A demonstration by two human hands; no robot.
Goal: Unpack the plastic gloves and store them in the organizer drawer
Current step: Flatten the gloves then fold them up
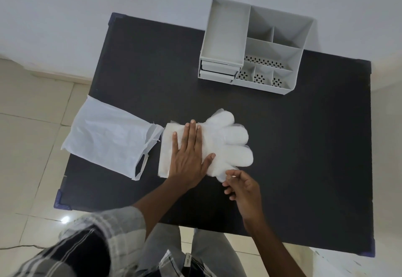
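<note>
A stack of translucent white plastic gloves (230, 144) lies flat in the middle of the black table (304, 146), fingers pointing right. My left hand (189, 152) rests flat on the cuff end of the stack, fingers spread and pressing down. At the stack's near edge, my right hand (241, 186) pinches the thumb tip of a glove between thumb and fingertips. The empty plastic packaging bag (108, 139) lies at the table's left edge, its open end facing the gloves. The grey organizer (224, 44) stands at the back right, its small drawers (217, 70) at the front left appearing closed.
The organizer holds several open compartments, some with perforated floors (263, 62). The packaging bag overhangs the table's left edge above a tiled floor (32, 113). A white wall rises behind the table. My plaid sleeve and grey trousers fill the lower view.
</note>
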